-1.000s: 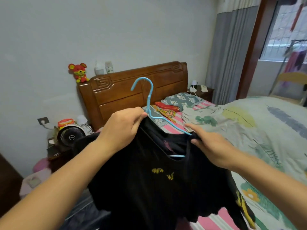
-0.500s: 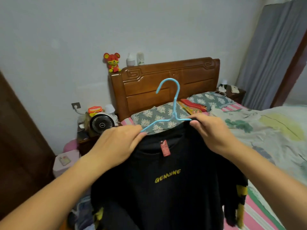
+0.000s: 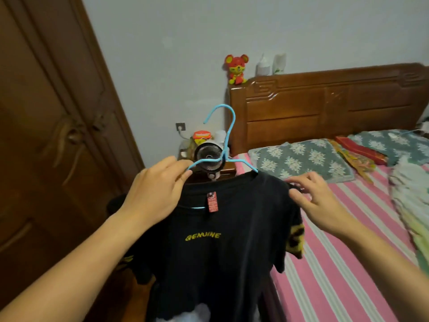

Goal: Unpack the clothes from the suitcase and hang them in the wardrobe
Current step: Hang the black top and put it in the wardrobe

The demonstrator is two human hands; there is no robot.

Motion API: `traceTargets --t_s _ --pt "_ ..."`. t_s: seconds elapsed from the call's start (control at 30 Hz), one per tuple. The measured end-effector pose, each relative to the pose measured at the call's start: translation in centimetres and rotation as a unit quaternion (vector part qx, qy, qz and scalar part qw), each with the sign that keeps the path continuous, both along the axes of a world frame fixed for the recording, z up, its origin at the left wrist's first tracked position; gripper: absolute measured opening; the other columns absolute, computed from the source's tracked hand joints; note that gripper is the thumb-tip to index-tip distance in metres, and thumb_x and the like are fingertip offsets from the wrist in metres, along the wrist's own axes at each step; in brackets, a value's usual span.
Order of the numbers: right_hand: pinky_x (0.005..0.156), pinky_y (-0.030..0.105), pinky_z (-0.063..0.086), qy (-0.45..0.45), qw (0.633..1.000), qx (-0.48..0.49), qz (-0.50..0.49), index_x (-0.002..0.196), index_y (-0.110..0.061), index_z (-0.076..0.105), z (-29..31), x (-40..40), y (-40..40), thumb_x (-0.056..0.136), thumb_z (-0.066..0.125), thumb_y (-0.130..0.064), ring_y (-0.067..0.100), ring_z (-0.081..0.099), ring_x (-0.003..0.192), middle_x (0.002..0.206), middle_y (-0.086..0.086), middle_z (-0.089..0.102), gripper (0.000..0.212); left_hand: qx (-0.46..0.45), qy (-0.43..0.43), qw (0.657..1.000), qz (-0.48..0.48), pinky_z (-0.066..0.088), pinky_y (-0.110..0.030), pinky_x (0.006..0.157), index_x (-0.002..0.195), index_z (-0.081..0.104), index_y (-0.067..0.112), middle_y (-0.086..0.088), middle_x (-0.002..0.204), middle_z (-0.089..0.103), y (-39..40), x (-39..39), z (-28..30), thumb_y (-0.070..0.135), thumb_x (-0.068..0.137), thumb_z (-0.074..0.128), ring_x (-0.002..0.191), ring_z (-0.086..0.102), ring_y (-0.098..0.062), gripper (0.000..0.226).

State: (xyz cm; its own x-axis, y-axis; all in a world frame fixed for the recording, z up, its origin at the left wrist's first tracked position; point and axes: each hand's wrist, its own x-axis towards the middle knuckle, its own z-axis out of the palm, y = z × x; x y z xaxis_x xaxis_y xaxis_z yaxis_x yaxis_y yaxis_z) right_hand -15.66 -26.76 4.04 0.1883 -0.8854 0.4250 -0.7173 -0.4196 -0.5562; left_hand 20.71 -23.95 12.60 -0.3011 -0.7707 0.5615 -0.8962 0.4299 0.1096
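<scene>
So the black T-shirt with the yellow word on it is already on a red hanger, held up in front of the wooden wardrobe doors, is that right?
Nearly. The hanger is light blue, not red; only the small tag at the collar is red. The head view shows it. The rest holds: the black T-shirt is on it, the left hand holds its arm, the right hand touches the shoulder, and the wardrobe doors stand shut at left.

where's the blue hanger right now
Centre of the head view: the blue wire hanger sits inside the black T-shirt, held by the left hand, before the small fan.
</scene>
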Motion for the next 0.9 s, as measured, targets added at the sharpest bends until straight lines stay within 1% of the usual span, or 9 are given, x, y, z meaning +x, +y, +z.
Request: traceTargets --t_s 0.13,0.2,0.3,0.43,0.53,0.63,0.7,0.8,0.9 --pt "0.073 0.026 0.038 -0.018 0.997 0.014 0.079 0.094 -0.036 0.061 0.1 4.0 -4.3 0.096 0.046 -0.048 -0.006 0.055 0.086 0.084 -0.019 0.06 0.019 0.007 -0.023 0.998 0.064 0.052 -0.044 0.061 0.109 0.063 0.022 0.004 0.092 0.055 0.6 0.7 0.4 0.03 0.103 0.043 0.078 0.063 -0.03 0.023" --pt "0.069 0.017 0.038 -0.033 0.994 -0.001 0.106 0.085 -0.041 0.056 1.1 5.7 -5.7 0.101 0.053 -0.03 -0.011 0.056 0.079 0.082 -0.03 0.063 0.019 0.003 -0.009 0.995 0.102 0.053 -0.044 0.064 0.107 0.064 0.022 0.004 0.095 0.057 0.6 0.3 1.3 0.027 0.101 0.047 0.082 0.063 -0.03 0.019" --pt "0.078 0.008 0.04 -0.021 0.983 -0.034 0.181 0.098 -0.031 0.069 3.5 8.1 -7.2 0.099 0.051 -0.035 -0.008 0.059 0.086 0.09 -0.026 0.067 0.018 -0.004 0.034 0.988 0.151 0.055 -0.041 0.075 0.105 0.068 0.025 0.008 0.103 0.067 0.0 -1.2 2.9 0.032 0.096 0.055 0.094 0.066 -0.024 0.018" --pt "0.09 0.013 0.042 -0.059 0.968 -0.06 0.236 0.111 -0.017 0.074 6.1 8.6 -9.8 0.1 0.057 -0.022 0.005 0.064 0.101 0.103 -0.013 0.07 0.021 0.002 0.075 0.97 0.23 0.055 -0.046 0.076 0.093 0.07 0.017 0.002 0.095 0.07 0.5 0.1 4.3 0.058 0.094 0.037 0.091 0.067 -0.025 0.053" --pt "0.089 0.017 0.041 -0.036 0.973 -0.043 0.223 0.12 -0.018 0.072 7.1 7.5 -11.2 0.103 0.052 -0.02 0.009 0.062 0.108 0.109 -0.014 0.067 0.026 0.018 0.064 0.962 0.266 0.056 -0.047 0.082 0.102 0.072 0.016 0.001 0.103 0.071 2.0 1.2 4.7 0.051 0.102 0.04 0.097 0.067 -0.024 0.047" --pt "0.098 0.014 0.036 -0.019 0.969 -0.046 0.244 0.137 -0.022 0.06 8.4 8.4 -11.5 0.104 0.041 -0.037 0.002 0.052 0.118 0.124 -0.014 0.062 0.041 0.035 0.066 0.963 0.261 0.055 -0.044 0.083 0.098 0.072 0.017 0.003 0.098 0.07 2.8 1.3 5.0 0.043 0.102 0.047 0.093 0.066 -0.019 0.037" --pt "0.103 0.025 0.041 0.081 0.945 -0.054 0.312 0.135 -0.024 0.058 9.2 10.3 -10.8 0.1 0.039 -0.048 0.007 0.055 0.119 0.127 -0.011 0.063 0.047 0.037 0.093 0.959 0.264 0.056 -0.044 0.075 0.081 0.067 0.016 0.004 0.083 0.066 3.6 1.6 5.3 0.046 0.1 0.05 0.079 0.064 -0.015 0.039" --pt "0.076 0.04 0.05 0.196 0.903 -0.08 0.373 0.103 -0.026 0.058 9.7 13.8 -9.0 0.098 0.036 -0.055 0.022 0.065 0.088 0.09 -0.005 0.068 0.037 0.036 0.132 0.95 0.282 0.055 -0.043 0.072 0.077 0.066 0.013 0.002 0.075 0.062 6.1 2.9 5.5 0.046 0.097 0.055 0.072 0.061 -0.014 0.04" --pt "0.083 0.03 0.047 0.179 0.844 -0.025 0.505 0.13 -0.038 0.054 10.2 17.6 -5.7 0.101 0.05 -0.041 0.011 0.065 0.096 0.103 -0.012 0.069 0.03 0.074 0.153 0.935 0.312 0.052 -0.034 0.072 0.087 0.067 0.025 0.009 0.082 0.066 10.4 4.7 5.0 0.042 0.099 0.054 0.078 0.063 -0.009 0.025"
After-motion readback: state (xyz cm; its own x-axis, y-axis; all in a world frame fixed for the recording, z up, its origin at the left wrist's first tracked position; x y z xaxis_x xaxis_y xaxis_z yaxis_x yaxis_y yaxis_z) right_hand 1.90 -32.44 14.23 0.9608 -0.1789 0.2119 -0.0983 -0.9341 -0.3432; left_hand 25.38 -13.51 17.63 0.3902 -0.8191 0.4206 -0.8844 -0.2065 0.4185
